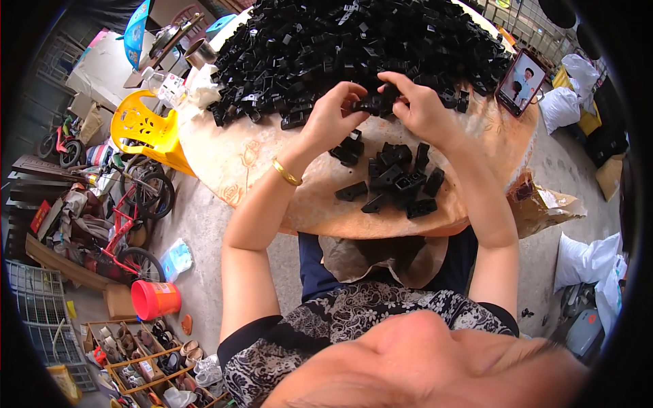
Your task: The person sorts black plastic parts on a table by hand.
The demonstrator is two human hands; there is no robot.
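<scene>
Over the round table, my left hand pinches a small black plastic part between thumb and fingers. My right hand, its fingers bent, grips the other end, where a black piece meets the first. Whether these are one part or two joined, I cannot tell. Just beyond both hands rises a large heap of similar black plastic parts. Nearer to me, between my forearms, lies a small loose group of black parts. A gold bangle is on my left wrist.
A patterned orange cloth covers the table. A phone stands propped at its right. Left are a yellow chair, bicycles, a red bucket and a shoe rack. White sacks and a torn cardboard box are at right.
</scene>
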